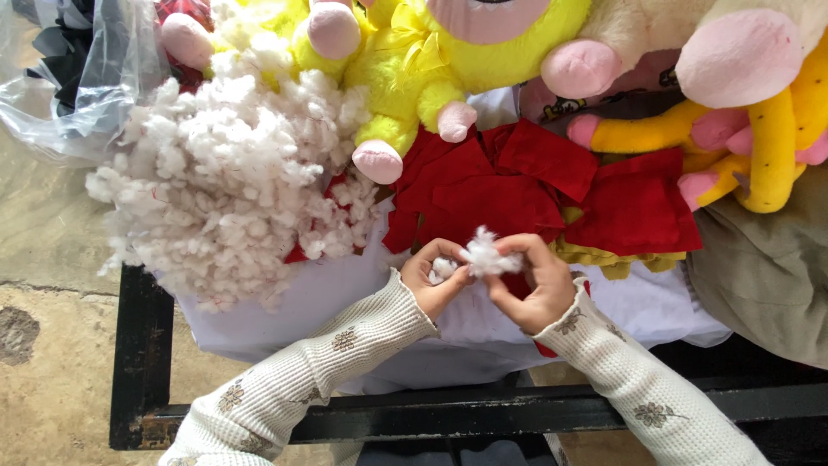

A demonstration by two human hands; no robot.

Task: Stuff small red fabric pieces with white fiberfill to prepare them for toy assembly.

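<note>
White stuffing tuft (486, 256) pinched between left hand (434, 278), right hand (536, 289); long axis left-right.

Left of grip: stuffing heap (233, 185) blocks. Ahead: red cloth pieces (535, 194), yellow plush toys (431, 69) crowd counter. Near side: bare white sheet (328, 298), passable.

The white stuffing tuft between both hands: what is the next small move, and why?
Probably pull the white tuft gently apart. Both the left hand and the right hand pinch it at fingertips, and it looks clumped, while the big stuffing pile lies loose beside them.
</note>
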